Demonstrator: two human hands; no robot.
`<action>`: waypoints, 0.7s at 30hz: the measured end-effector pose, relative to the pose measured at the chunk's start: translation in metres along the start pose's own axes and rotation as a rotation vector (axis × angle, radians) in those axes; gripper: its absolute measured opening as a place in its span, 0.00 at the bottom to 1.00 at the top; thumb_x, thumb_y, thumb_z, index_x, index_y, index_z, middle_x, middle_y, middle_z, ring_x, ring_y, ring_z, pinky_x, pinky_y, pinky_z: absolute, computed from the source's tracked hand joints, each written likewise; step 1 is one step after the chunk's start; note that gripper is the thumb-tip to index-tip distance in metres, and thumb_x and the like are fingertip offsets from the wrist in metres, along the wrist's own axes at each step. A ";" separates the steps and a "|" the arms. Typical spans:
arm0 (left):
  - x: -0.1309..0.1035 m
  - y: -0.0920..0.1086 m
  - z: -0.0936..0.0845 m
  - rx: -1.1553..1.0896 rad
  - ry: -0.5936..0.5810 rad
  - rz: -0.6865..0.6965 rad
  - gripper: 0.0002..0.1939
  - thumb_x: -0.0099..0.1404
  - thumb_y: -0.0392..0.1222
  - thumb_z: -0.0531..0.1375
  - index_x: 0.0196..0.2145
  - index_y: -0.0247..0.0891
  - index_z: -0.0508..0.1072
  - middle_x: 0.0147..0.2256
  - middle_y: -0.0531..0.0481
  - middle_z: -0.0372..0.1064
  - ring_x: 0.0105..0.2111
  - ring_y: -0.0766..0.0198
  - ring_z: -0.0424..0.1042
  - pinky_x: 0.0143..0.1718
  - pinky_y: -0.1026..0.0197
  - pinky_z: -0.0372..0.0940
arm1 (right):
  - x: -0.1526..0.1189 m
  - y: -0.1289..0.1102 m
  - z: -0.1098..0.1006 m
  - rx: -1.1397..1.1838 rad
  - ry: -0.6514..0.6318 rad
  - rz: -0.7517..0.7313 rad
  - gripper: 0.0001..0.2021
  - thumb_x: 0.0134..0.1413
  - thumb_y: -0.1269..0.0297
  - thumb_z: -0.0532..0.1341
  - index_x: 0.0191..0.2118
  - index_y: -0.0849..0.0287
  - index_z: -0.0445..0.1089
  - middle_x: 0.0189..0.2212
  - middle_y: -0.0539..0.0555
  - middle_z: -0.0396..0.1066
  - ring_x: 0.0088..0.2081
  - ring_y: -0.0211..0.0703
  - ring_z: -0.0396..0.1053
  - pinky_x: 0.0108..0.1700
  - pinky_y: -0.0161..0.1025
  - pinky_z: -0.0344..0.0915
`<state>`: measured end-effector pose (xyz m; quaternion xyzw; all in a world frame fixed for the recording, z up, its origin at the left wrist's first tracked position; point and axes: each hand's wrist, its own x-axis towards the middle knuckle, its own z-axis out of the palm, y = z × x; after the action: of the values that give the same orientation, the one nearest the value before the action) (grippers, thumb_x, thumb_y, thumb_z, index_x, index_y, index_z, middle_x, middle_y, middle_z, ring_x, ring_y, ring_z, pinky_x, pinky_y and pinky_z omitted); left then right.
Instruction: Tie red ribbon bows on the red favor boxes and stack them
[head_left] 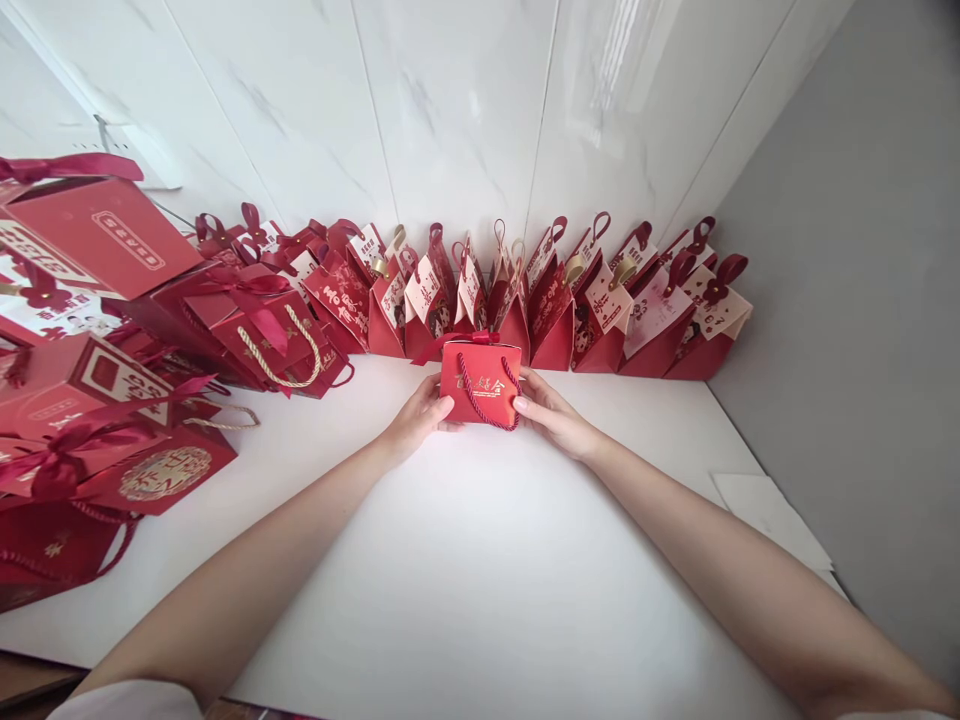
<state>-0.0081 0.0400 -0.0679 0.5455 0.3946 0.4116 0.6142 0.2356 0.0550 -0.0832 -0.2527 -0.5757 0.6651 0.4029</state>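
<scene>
A small red gift box with gold lettering is held upright between both hands over the white table. Twisted dark-red cord handles hang down its front, and a red ribbon lies across its top. My left hand grips the left side, thumb at the front edge. On the opposite side my right hand grips it, with its thumb by the cord. The fingers behind the box are mostly hidden. Just beyond it stands a row of red triangular gift boxes with printed tags and ribbon loops.
Stacked red gift boxes with ribbons and cord handles fill the left side of the white table. White paper sheets lie at the right edge beside a grey surface. A marbled panelled wall closes off the back.
</scene>
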 end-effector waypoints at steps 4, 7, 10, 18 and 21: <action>0.000 -0.001 0.000 0.008 0.004 0.003 0.39 0.55 0.64 0.64 0.57 0.42 0.58 0.56 0.36 0.63 0.47 0.49 0.73 0.40 0.52 0.71 | 0.000 0.000 0.000 0.008 -0.005 0.002 0.30 0.56 0.51 0.64 0.61 0.50 0.56 0.62 0.58 0.58 0.57 0.52 0.64 0.45 0.44 0.73; 0.001 -0.004 -0.001 0.011 0.004 0.007 0.38 0.55 0.64 0.63 0.56 0.42 0.59 0.57 0.37 0.62 0.47 0.50 0.73 0.40 0.52 0.71 | 0.000 -0.001 0.000 0.011 -0.003 0.002 0.30 0.56 0.51 0.64 0.61 0.50 0.56 0.61 0.58 0.58 0.57 0.52 0.64 0.45 0.45 0.73; 0.001 -0.005 -0.002 0.007 0.002 0.015 0.37 0.55 0.64 0.63 0.56 0.43 0.59 0.58 0.37 0.62 0.47 0.49 0.72 0.40 0.52 0.72 | 0.001 -0.002 0.001 0.007 -0.002 0.002 0.30 0.55 0.51 0.65 0.61 0.49 0.56 0.61 0.58 0.58 0.57 0.52 0.64 0.45 0.45 0.73; 0.001 -0.002 0.001 0.005 0.009 0.007 0.39 0.55 0.63 0.64 0.58 0.42 0.58 0.58 0.36 0.61 0.52 0.45 0.69 0.40 0.51 0.71 | 0.001 0.000 -0.001 0.029 0.002 0.002 0.31 0.55 0.52 0.65 0.61 0.51 0.58 0.60 0.59 0.60 0.60 0.55 0.60 0.45 0.45 0.73; 0.000 -0.001 0.001 0.009 0.017 0.006 0.40 0.55 0.64 0.64 0.57 0.41 0.58 0.57 0.36 0.62 0.52 0.44 0.70 0.40 0.51 0.71 | 0.001 0.000 -0.001 0.034 -0.001 0.000 0.30 0.55 0.52 0.65 0.61 0.51 0.58 0.61 0.59 0.59 0.61 0.55 0.59 0.44 0.43 0.73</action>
<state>-0.0070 0.0398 -0.0690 0.5458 0.4001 0.4164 0.6072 0.2355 0.0567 -0.0835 -0.2454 -0.5648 0.6748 0.4067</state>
